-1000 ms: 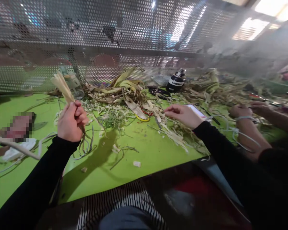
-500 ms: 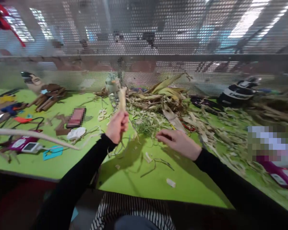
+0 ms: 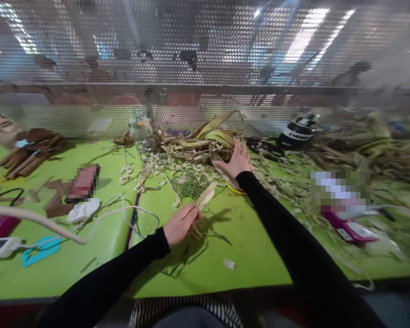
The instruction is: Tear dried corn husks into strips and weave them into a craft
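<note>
My left hand is closed around a pale piece of dried husk, low over the green tabletop. The husk's flared end points up and to the right. Farther forward, my right hand reaches out with fingers spread at the edge of a heap of dry leaves and husks. Whether its fingertips touch the heap I cannot tell. A yellow-handled tool lies partly hidden under my right wrist. Green and pale shreds are scattered between the hands and the heap.
A perforated metal screen stands behind the table. At left are a bottle, brown rolled bundles, a pink phone and white cables. At right sit a black-and-white pouch and a magenta device.
My left hand has lowered with the husk, which now tilts right instead of standing upright. My right hand has moved forward to the heap and spread its fingers. The view has shifted right.
</note>
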Motion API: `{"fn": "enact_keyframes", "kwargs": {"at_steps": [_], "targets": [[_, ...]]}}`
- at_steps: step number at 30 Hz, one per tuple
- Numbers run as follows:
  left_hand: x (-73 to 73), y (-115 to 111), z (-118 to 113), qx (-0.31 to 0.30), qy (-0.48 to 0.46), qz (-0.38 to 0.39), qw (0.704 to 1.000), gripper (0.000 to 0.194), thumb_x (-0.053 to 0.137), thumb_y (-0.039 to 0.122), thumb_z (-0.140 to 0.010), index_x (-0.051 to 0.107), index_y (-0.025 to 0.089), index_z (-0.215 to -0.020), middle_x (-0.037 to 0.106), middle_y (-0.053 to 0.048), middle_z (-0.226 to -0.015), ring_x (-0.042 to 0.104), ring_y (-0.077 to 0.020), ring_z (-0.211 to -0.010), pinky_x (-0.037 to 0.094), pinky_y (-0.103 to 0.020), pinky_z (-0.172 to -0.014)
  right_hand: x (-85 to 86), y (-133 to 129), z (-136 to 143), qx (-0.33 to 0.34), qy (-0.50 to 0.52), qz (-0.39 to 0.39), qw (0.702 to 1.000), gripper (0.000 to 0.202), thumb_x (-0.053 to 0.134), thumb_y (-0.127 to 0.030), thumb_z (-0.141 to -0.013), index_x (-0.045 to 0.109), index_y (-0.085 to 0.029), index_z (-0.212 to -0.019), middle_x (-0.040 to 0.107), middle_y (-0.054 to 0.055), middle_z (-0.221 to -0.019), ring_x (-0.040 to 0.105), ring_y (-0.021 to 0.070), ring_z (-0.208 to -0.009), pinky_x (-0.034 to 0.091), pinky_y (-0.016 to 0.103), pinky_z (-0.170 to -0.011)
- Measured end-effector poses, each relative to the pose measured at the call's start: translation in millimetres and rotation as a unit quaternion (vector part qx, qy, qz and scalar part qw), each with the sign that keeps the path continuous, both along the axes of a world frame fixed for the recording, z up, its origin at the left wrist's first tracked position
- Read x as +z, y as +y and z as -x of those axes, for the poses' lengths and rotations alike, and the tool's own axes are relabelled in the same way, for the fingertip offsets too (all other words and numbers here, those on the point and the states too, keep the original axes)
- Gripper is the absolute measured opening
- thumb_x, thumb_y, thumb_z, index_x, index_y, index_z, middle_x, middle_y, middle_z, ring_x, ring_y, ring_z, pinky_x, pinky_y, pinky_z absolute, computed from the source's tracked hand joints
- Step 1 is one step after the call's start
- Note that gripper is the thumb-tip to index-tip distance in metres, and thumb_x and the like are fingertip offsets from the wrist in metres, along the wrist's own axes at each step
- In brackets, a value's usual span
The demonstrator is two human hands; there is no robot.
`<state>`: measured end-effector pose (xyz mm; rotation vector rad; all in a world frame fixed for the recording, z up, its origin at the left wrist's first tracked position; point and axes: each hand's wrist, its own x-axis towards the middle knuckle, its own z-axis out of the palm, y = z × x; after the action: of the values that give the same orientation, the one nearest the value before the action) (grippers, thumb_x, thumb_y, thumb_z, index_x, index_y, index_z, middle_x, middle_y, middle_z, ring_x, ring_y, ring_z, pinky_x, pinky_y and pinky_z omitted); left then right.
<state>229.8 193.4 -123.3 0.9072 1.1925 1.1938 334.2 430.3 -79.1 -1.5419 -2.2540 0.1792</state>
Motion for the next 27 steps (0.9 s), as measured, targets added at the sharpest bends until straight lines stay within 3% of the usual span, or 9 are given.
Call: {"fn": "enact_keyframes", "kwargs": {"at_steps": [4,8,12,15,17,18,20,22,27], "targets": [[-5.4,0,-2,-0.008,0.015,0.027,0.999,0.043,0.045,0.059,-0.082,0.047,0.016,-0.082,0.034,0.006,-0.059,0.025,-0.0041,-0.044,0.015,-0.02,-0.041,-25.3,6,15,-0.006,-0.01,0.09,0.996,0.118,0.071,-0.052,-0.067,-0.003,-0.008,-0.147,0.037,0.03,-0.136,0.044,0.0383,-0.123,0.036,0.051,-0.098],[-11.4,0,-1,-0.005,0.032,0.024,0.999,0.046,0.045,0.062,-0.08,0.049,0.016,-0.083,0.034,0.007,-0.057,0.028,-0.0046,-0.044,0.017,-0.02,-0.041,-31.5,10,34,0.003,-0.026,0.069,0.997,0.084,0.058,-0.038,-0.081,0.012,-0.009,-0.145,0.052,0.024,-0.124,0.059,0.0315,-0.105,0.046,0.041,-0.087],[-12.6,0,-1,-0.001,0.046,0.02,0.999,0.049,0.047,0.064,-0.079,0.05,0.015,-0.082,0.035,0.006,-0.057,0.03,-0.0047,-0.045,0.021,-0.019,-0.041,10.5,49,22,0.038,-0.045,0.039,0.997,0.052,0.047,-0.03,-0.088,0.035,-0.01,-0.135,0.058,0.018,-0.117,0.058,0.0284,-0.105,0.044,0.038,-0.089],[-10.1,0,-1,0.002,0.027,0.032,0.999,0.049,0.049,0.064,-0.077,0.051,0.015,-0.083,0.037,0.006,-0.06,0.032,-0.0039,-0.046,0.021,-0.018,-0.041,53.4,71,3,0.082,-0.067,0.008,0.994,0.066,0.06,-0.034,-0.081,0.033,-0.014,-0.138,0.045,0.016,-0.134,0.046,0.0292,-0.119,0.039,0.039,-0.096],[-9.1,1,0,0.011,0.016,0.042,0.999,0.049,0.051,0.063,-0.076,0.051,0.015,-0.083,0.036,0.006,-0.06,0.031,-0.0034,-0.046,0.021,-0.017,-0.041,70.3,65,-9,0.094,-0.114,-0.033,0.988,0.076,0.066,-0.04,-0.076,0.032,-0.013,-0.138,0.042,0.018,-0.136,0.044,0.0327,-0.12,0.039,0.042,-0.095],[-9.2,1,1,0.015,0.012,0.046,0.999,0.048,0.051,0.063,-0.076,0.05,0.015,-0.083,0.035,0.006,-0.059,0.031,-0.0032,-0.045,0.02,-0.016,-0.04,72.7,56,-14,0.102,-0.145,-0.063,0.982,0.07,0.063,-0.041,-0.078,0.036,-0.013,-0.136,0.043,0.018,-0.135,0.045,0.033,-0.118,0.039,0.042,-0.094],[-10.5,2,3,0.021,-0.001,0.048,0.999,0.045,0.052,0.06,-0.078,0.05,0.015,-0.083,0.035,0.007,-0.059,0.03,-0.0027,-0.045,0.02,-0.015,-0.04,64.7,32,-23,0.136,-0.208,-0.091,0.964,0.04,0.044,-0.033,-0.09,0.049,-0.014,-0.124,0.052,0.016,-0.126,0.05,0.029,-0.113,0.039,0.039,-0.093],[-12.1,4,5,0.027,-0.025,0.043,0.998,0.041,0.052,0.057,-0.079,0.05,0.016,-0.083,0.035,0.007,-0.059,0.029,-0.0021,-0.043,0.019,-0.015,-0.039,44.4,9,-32,0.177,-0.291,-0.008,0.94,0.029,0.04,-0.026,-0.09,0.058,-0.017,-0.111,0.062,0.012,-0.11,0.058,0.0242,-0.1,0.042,0.034,-0.087],[-10.8,6,8,0.039,-0.08,0.039,0.995,0.035,0.055,0.05,-0.08,0.048,0.016,-0.081,0.031,0.009,-0.057,0.023,-0.0008,-0.039,0.014,-0.015,-0.038,-4.5,-8,-49,0.146,-0.344,0.05,0.926,0.042,0.056,-0.018,-0.076,0.053,-0.009,-0.117,0.063,0.02,-0.109,0.058,0.0307,-0.103,0.044,0.036,-0.082]]}}
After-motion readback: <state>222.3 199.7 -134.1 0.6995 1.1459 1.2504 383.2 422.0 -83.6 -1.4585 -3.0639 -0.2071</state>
